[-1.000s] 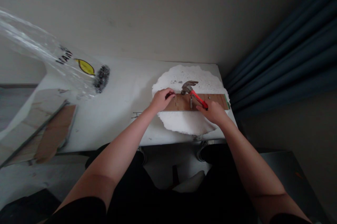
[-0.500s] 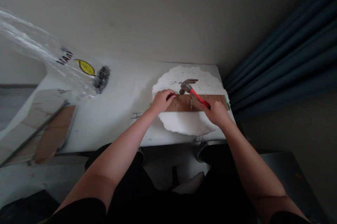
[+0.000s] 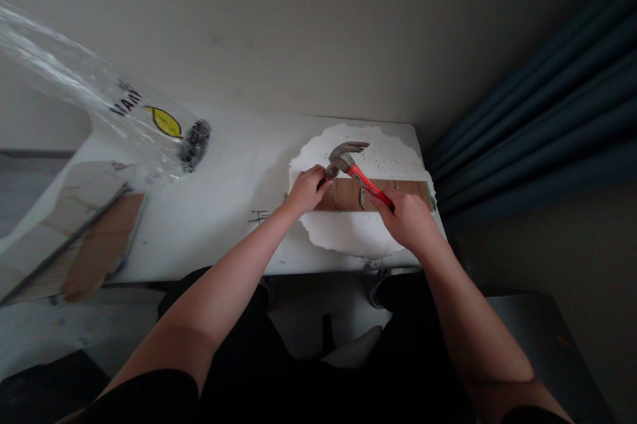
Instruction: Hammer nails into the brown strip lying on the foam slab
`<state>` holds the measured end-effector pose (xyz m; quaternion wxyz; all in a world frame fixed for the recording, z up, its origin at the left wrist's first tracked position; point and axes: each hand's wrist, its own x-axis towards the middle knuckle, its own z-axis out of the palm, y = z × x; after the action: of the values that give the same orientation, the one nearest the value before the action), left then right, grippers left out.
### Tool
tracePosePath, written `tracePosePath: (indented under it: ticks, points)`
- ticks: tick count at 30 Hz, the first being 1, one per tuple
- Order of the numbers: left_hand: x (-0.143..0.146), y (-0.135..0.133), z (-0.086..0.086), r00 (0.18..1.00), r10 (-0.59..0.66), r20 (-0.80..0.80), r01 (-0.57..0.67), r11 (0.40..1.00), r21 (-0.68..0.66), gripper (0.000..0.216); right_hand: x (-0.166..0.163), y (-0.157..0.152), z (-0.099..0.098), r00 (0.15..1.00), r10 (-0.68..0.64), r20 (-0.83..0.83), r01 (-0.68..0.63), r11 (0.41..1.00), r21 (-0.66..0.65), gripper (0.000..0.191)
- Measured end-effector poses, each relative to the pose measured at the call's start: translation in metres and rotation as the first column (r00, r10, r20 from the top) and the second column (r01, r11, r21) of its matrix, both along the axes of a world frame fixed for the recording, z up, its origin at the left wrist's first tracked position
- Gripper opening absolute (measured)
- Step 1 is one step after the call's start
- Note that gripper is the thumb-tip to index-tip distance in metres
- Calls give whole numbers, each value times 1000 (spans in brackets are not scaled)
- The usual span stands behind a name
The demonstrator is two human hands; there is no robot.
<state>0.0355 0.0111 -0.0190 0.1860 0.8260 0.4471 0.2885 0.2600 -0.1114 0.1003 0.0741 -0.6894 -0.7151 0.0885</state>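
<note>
White table against a plain wall, dark curtain at the right.

On the table (image 3: 223, 212) a wooden strip (image 3: 393, 193) lies across a round white foam slab (image 3: 348, 235). The right hand (image 3: 408, 218) is closed around the red handle of a hammer (image 3: 348, 162), its head-heavy steel end just beside the left hand (image 3: 306, 190), whose fingers pinch something too small to tell at the strip's left end. The hammer probably handles best gripped low on the handle.

Nail under left fingers (image 3: 314, 180): too small.
</note>
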Motion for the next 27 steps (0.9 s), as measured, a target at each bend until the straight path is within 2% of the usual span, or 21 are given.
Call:
tracePosePath:
  ticks: [8,18,23,27]
  points:
    - [0,1,-4,1000,5,-25,-5,1000,27,13,-6,1,-2,1000,-19,22,19,1000,-18,40]
    - [1,-3,2,1000,9,-25,-9,1000,5,14,-5,0,-1,998,-28,50,29,999,-30,39]
    - [1,-4,1,1000,-3,-3,3,1000,3,14,-5,0,0,994,-80,80,80,997,4,42]
    - [1,-3,0,1000,20,-11,-20,1000,3,13,-6,0,-1,994,-45,95,48,999,-27,40]
